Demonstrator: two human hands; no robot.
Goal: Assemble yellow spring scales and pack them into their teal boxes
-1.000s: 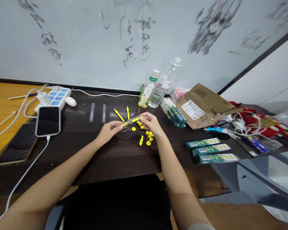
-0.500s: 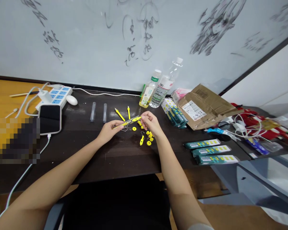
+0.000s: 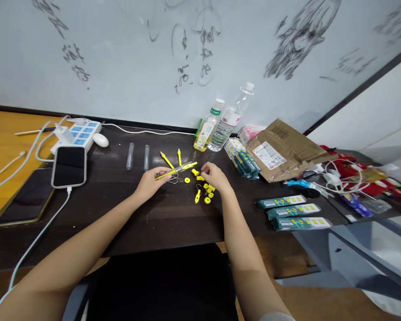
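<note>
Far left: two phones (image 3: 69,167), one power strip (image 3: 92,128) behind. Then two clear tubes (image 3: 130,156) side by side on the table, apart from the hands. Left hand (image 3: 148,187) pinches the near end of the filled tube (image 3: 181,169), thumb against fingers; that tube is tilted up to the right over the table, yellow inside, yellow tip sticking out at its far end. Two yellow sticks (image 3: 167,160) lie just behind it, wire (image 3: 177,180) below.

Change: right hand (image 3: 217,177) lets go of the tube's far end and is now just right of it, by the loose yellow pieces (image 3: 199,178); so left hand alone seems to support the tube. Right fingers are curled; cannot tell if they pinch anything. One yellow ring (image 3: 187,180) lies apart, one hooked yellow piece (image 3: 198,196) nearer the edge; the clustered pieces overlap, no sure count.

Further right: two bottles (image 3: 206,130), stacked cartons (image 3: 242,158) (count unclear), one parcel (image 3: 287,147), three green-white boxes (image 3: 300,223) in a row
</note>
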